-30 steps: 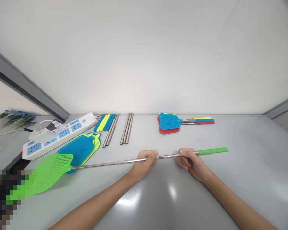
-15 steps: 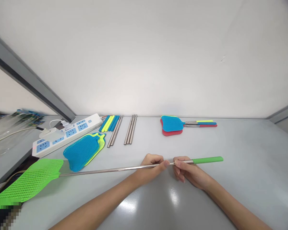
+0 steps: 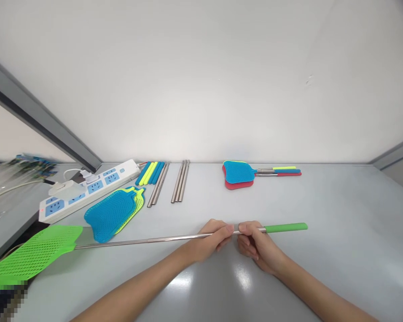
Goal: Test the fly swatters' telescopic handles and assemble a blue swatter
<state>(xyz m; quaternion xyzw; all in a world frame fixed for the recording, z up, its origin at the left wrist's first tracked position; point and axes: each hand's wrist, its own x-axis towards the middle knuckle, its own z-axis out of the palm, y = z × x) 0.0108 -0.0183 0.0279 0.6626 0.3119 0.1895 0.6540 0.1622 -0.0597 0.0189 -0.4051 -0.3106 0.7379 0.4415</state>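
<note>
A perforated bright-green plastic swatter head [image 3: 36,252] reaches over the left edge of the grey tabletop [image 3: 339,241]; its slender silver metal rod [image 3: 130,242] runs rightward through the left grip [image 3: 211,240], clasped around it, then the right grip [image 3: 258,245], pinching it beside the green cylindrical handle [image 3: 286,227].

Four handled swatters [image 3: 42,250], five loose tubes [image 3: 180,182]

A smooth grey tabletop [image 3: 336,210] carries everything, its sheen catching the light near the front. On its left lies a white power strip [image 3: 94,187], set at a slant, near a stack of blue and yellow swatter heads [image 3: 110,214]. Blue and yellow grips [image 3: 151,173], metal tubes [image 3: 180,182] and overlapping swatters [image 3: 238,173] lie farther back.
</note>
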